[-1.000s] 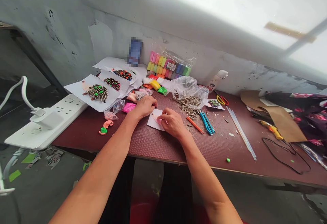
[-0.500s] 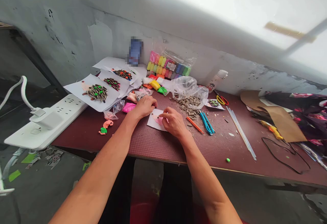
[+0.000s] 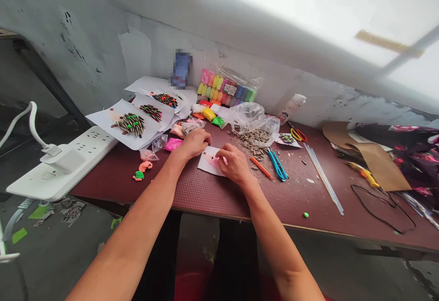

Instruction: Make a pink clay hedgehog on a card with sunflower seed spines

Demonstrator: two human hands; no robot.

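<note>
A small white card (image 3: 203, 167) lies flat on the table between my hands, bearing a flat pink clay shape (image 3: 210, 161) with a small dark dot near its upper left. My left hand (image 3: 197, 142) rests at the card's upper edge, its fingers curled together; what they hold, if anything, is hidden. Over the right side of the pink clay, my right hand (image 3: 233, 163) has its fingers bent and closed, the tips touching the clay or just above it. Right of that hand are a pile of sunflower seeds (image 3: 253, 142), an orange pen (image 3: 262, 168) and a teal utility knife (image 3: 278, 165).
Sheets with seed-covered hedgehogs (image 3: 131, 125) lie at left, beside a white power strip (image 3: 61, 163). Colored clay packs (image 3: 226, 89) stand against the wall. Scissors (image 3: 297, 133), glue sticks (image 3: 323, 178) and a yellow glue gun (image 3: 365, 174) lie to the right.
The fingers of my right hand have shifted slightly over the pink clay, showing a bit more of it. My left hand stays in place.
</note>
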